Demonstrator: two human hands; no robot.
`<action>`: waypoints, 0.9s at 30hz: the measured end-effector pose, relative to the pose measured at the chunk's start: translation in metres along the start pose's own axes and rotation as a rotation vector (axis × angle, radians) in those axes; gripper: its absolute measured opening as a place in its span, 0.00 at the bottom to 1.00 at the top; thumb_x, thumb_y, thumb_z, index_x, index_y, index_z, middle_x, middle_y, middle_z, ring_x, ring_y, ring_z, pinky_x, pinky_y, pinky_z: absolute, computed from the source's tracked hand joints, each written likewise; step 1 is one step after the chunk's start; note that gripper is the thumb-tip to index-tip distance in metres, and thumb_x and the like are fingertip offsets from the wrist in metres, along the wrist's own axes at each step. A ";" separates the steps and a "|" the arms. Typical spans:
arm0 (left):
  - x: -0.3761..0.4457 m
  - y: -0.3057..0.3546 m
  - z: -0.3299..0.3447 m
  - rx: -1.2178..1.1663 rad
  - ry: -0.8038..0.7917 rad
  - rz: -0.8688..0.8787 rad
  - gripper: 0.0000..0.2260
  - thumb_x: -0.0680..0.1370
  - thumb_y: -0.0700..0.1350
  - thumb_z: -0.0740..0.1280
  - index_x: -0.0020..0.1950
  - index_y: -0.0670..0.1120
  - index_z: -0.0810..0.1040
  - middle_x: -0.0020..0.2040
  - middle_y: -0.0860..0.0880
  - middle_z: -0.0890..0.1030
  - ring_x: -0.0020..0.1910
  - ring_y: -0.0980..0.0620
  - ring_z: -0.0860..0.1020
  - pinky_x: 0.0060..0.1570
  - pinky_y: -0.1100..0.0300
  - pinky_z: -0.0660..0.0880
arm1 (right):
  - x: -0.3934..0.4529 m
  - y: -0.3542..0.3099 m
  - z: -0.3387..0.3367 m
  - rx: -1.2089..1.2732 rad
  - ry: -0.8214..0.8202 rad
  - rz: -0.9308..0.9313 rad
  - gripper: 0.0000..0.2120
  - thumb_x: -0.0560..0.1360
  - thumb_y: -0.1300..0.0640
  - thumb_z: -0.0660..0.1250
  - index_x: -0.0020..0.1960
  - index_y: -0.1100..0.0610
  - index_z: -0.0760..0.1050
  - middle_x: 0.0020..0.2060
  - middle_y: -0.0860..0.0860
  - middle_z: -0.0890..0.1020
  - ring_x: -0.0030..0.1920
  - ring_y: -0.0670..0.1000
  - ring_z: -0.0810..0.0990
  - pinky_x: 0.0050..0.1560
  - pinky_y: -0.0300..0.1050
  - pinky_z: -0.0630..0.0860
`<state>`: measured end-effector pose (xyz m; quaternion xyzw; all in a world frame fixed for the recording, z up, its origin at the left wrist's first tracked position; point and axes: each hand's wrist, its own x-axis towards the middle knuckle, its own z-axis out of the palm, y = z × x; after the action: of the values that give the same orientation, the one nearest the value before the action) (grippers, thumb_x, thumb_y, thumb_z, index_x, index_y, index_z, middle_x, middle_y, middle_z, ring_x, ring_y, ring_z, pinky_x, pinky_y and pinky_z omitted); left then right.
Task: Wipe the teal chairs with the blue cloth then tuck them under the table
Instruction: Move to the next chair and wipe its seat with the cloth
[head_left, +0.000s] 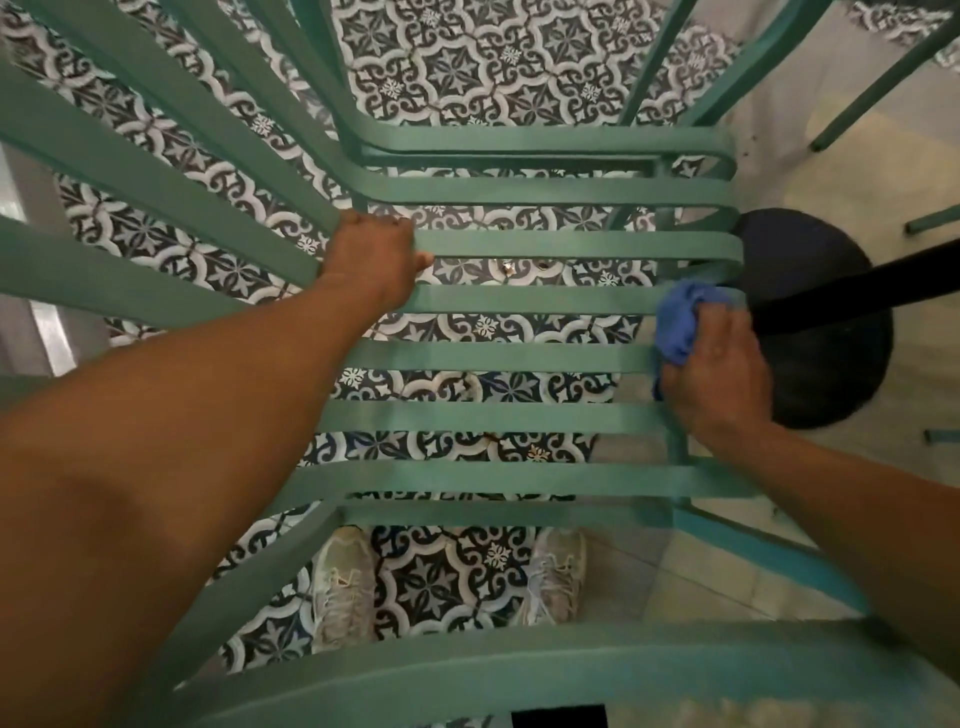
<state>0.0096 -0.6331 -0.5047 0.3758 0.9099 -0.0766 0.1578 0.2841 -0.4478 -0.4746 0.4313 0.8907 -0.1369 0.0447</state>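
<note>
Seen from above: teal slatted chair over patterned floor tiles. Left hand, fingers clenched around a slat where seat meets backrest. Right hand at the seat's right edge, fingers grasping a bunched blue cloth pressed against the slat ends. Round black table base just beside that edge. Pale sneakers visible below through the slats.
</note>
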 end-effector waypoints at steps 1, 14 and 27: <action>0.001 0.001 0.000 -0.001 -0.006 0.004 0.22 0.82 0.58 0.56 0.64 0.42 0.73 0.61 0.37 0.77 0.61 0.39 0.74 0.66 0.48 0.63 | -0.004 -0.018 0.016 -0.012 0.034 -0.043 0.22 0.72 0.59 0.64 0.64 0.64 0.66 0.57 0.65 0.70 0.55 0.65 0.72 0.55 0.58 0.71; 0.003 -0.001 -0.003 -0.051 -0.079 -0.060 0.25 0.81 0.59 0.58 0.69 0.43 0.70 0.64 0.37 0.76 0.64 0.35 0.70 0.63 0.45 0.68 | 0.011 -0.076 0.030 0.060 -0.116 -0.263 0.17 0.76 0.57 0.67 0.63 0.58 0.69 0.59 0.58 0.69 0.51 0.55 0.72 0.50 0.46 0.74; -0.010 0.009 -0.015 -0.042 -0.089 -0.096 0.16 0.82 0.46 0.61 0.66 0.38 0.72 0.62 0.37 0.77 0.62 0.39 0.72 0.65 0.51 0.63 | 0.049 -0.198 0.049 0.344 0.003 -0.302 0.20 0.75 0.57 0.65 0.66 0.53 0.69 0.61 0.58 0.68 0.58 0.55 0.68 0.49 0.42 0.69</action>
<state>0.0193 -0.6293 -0.4879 0.3248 0.9204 -0.0814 0.2020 0.0968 -0.5412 -0.4902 0.2945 0.9087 -0.2914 -0.0518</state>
